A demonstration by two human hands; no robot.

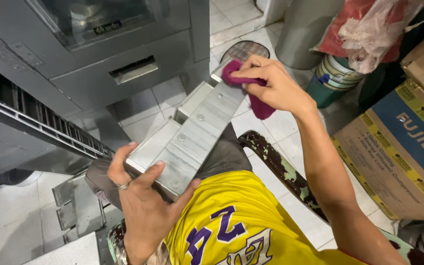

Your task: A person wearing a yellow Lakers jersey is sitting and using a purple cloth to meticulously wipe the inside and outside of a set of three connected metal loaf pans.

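Note:
A long grey metal pan set (192,130), several joined compartments with rivets, rests across my lap. My left hand (141,196) grips its near end, thumb and fingers wrapped over the edge, a ring on one finger. My right hand (271,83) presses a magenta cloth (256,100) against the far end of the metal; part of the cloth hangs below my palm. I wear a yellow jersey (231,221) and grey shorts.
A grey metal oven (99,44) with a glass door and wire rack (40,120) stands at left. More metal pans (79,206) lie on the white tiled floor. Cardboard boxes (403,147), a plastic bag (369,29) and a grey cylinder (305,29) crowd the right. A worn chair arm (280,169) curves beside me.

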